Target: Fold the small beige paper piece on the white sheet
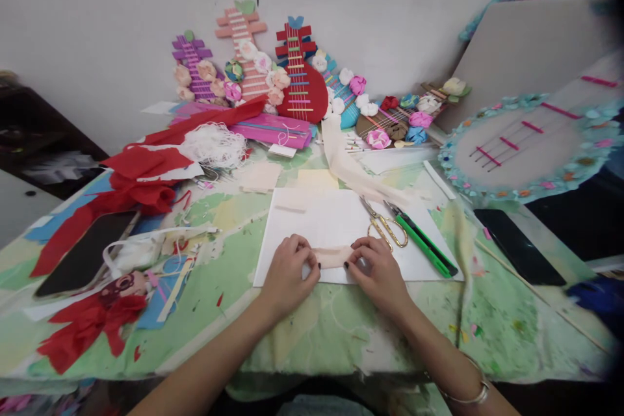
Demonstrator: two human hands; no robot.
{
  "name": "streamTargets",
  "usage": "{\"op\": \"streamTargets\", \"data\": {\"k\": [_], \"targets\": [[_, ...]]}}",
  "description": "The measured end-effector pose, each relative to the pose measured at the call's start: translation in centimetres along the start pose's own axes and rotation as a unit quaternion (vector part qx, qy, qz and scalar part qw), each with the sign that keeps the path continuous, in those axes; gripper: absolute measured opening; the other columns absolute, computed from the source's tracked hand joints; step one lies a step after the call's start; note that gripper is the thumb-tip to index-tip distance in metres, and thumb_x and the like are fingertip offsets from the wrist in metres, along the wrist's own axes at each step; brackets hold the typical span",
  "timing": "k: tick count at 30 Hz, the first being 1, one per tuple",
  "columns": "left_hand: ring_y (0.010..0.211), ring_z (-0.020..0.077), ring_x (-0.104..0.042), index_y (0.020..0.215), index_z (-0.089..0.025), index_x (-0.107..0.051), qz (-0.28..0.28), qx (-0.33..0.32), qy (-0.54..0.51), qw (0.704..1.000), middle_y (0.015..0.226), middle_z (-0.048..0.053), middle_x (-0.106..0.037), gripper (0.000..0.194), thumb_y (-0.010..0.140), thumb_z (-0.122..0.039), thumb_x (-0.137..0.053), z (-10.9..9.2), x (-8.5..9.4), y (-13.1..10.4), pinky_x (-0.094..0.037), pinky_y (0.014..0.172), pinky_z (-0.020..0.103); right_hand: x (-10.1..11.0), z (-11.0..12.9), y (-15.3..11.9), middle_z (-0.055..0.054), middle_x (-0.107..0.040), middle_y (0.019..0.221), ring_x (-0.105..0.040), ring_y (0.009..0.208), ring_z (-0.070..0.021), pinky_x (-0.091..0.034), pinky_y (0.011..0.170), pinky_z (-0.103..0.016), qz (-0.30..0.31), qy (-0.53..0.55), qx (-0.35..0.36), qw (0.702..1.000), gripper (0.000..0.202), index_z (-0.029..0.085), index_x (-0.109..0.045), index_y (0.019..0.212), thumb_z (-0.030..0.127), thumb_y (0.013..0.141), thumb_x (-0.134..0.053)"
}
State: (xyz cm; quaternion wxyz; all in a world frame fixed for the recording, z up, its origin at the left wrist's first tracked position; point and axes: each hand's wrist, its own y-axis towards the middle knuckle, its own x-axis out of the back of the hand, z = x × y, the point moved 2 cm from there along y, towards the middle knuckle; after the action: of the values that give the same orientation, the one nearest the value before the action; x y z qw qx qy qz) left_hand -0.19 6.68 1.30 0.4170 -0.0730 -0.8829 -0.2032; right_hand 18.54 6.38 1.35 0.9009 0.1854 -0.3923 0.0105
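Observation:
Between my hands a short pale peach strip is held level above a white sheet. My left hand pinches its left end, and my right hand pinches the right end. Another thin pale strip lies on the sheet at its upper left. Just beyond my right hand are gold-handled scissors, with a green and black cutter to their right. A long cream strip runs down to the sheet's top edge.
Colourful lute-shaped crafts lean at the wall. Red fabric, white thread and a phone lie left. At right are a flower-edged round piece, a dark phone and a thin stick.

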Motion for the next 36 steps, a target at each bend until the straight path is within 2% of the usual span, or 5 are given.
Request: {"op": "streamTargets", "data": {"k": [9, 19, 28, 36], "targets": [[0.082, 0.0189, -0.046, 0.066, -0.016, -0.050, -0.005, 0.017, 0.034, 0.999, 0.087, 0.004, -0.047, 0.007, 0.071, -0.012, -0.053, -0.21, -0.33, -0.02, -0.040, 0.076, 0.034, -0.14, 0.13, 0.01, -0.006, -0.055, 0.090, -0.047, 0.088, -0.0204, -0.038, 0.082, -0.037, 0.005, -0.001, -0.012, 1.000, 0.006, 0.017, -0.057, 0.067, 0.012, 0.071, -0.057], [0.082, 0.0185, -0.046, 0.066, -0.016, -0.051, -0.022, -0.001, 0.021, 1.000, 0.086, 0.004, -0.047, 0.009, 0.074, -0.012, -0.052, 0.11, -0.48, -0.06, -0.040, 0.075, 0.034, -0.24, 0.18, -0.13, -0.006, -0.054, 0.092, -0.046, 0.089, -0.0200, -0.038, 0.083, -0.037, 0.001, 0.000, -0.006, 1.000, 0.007, 0.017, -0.056, 0.068, 0.013, 0.074, -0.055], [0.082, 0.0192, -0.046, 0.065, -0.017, -0.050, -0.008, 0.006, 0.041, 0.999, 0.086, 0.004, -0.047, 0.008, 0.071, -0.012, -0.054, -0.15, -0.35, 0.04, -0.040, 0.076, 0.035, -0.31, 0.20, -0.10, -0.005, -0.053, 0.089, -0.046, 0.088, -0.0204, -0.038, 0.081, -0.036, 0.001, -0.027, 0.009, 1.000, 0.006, 0.018, -0.055, 0.071, 0.011, 0.071, -0.055], [0.081, 0.0198, -0.045, 0.069, -0.018, -0.048, 0.005, 0.003, 0.076, 0.997, 0.085, 0.004, -0.045, 0.006, 0.071, -0.014, -0.053, -0.47, -0.24, 0.11, -0.039, 0.075, 0.034, -0.29, 0.58, -0.36, -0.005, -0.050, 0.091, -0.043, 0.087, -0.0197, -0.038, 0.079, -0.035, 0.008, -0.013, 0.030, 0.999, 0.016, 0.019, -0.057, 0.078, 0.005, 0.070, -0.054]]}}
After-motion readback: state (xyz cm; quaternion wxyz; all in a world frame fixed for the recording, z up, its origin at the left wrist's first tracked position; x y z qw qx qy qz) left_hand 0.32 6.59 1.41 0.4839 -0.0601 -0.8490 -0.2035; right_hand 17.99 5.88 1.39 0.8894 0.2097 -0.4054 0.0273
